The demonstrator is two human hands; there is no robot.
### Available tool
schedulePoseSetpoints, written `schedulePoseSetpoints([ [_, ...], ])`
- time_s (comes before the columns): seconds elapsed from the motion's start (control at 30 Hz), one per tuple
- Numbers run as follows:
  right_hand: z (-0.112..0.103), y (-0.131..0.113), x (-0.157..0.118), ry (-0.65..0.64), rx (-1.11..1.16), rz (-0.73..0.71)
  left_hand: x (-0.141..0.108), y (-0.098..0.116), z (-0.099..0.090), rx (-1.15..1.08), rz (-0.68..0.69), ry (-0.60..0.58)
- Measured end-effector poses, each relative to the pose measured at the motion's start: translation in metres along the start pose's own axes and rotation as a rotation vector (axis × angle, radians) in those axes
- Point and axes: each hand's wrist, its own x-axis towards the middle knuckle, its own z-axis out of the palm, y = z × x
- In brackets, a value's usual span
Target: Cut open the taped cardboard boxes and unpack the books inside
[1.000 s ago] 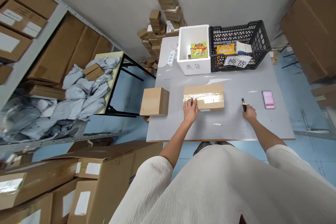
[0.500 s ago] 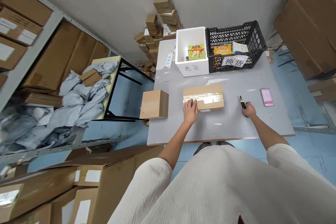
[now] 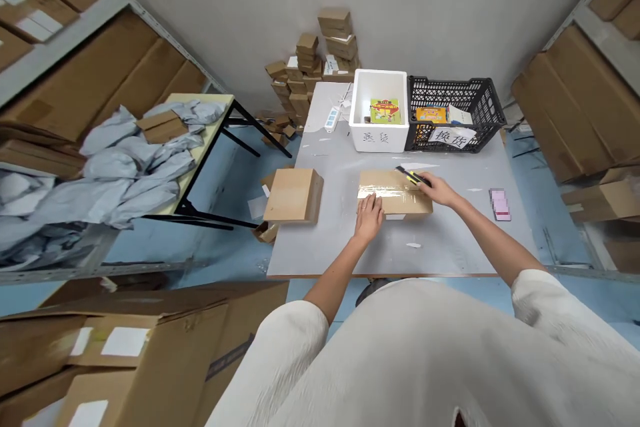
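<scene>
One carton [image 3: 289, 195] sits by the left edge of the table [image 3: 320, 250], apart from both hands. Unclenched, the left hand [image 3: 369, 217] rests on the near left part of the taped box [image 3: 407, 201], probably steadying it. Above the box's right half, the utility knife [image 3: 413, 177] points leftward, grasped by the right hand [image 3: 439, 189], likely for control.

Worktop [image 3: 320, 247] at frame center: light grey surface, brown front edge. Taped carton [image 3: 400, 181] at center: tan, glossy clear strip, white label. Cutter [image 3: 413, 176] right of center: black with yellow accents. Upper center: plain white bin [image 3: 379, 139], dark characters on front. Upper right: black crate [image 3: 493, 113], lattice pattern. Floor [image 3: 245, 167]: blue.
</scene>
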Motion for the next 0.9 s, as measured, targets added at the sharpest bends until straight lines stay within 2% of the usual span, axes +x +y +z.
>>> schedulePoseSetpoints([
  [0.17,0.016,-0.062,0.029,-0.161,-0.369,-0.073,-0.001,0.006,0.0,-0.02,0.009,0.036],
  [0.37,0.034,-0.104,0.047,-0.3,-0.613,-0.121,-0.006,0.009,-0.004,-0.036,0.036,0.054],
  [0.6,0.048,-0.121,0.048,-0.302,-0.678,-0.093,-0.006,0.009,-0.005,-0.055,0.052,0.055],
  [0.9,0.049,-0.127,0.051,-0.326,-0.708,-0.081,-0.006,0.007,-0.003,-0.064,0.071,0.039],
])
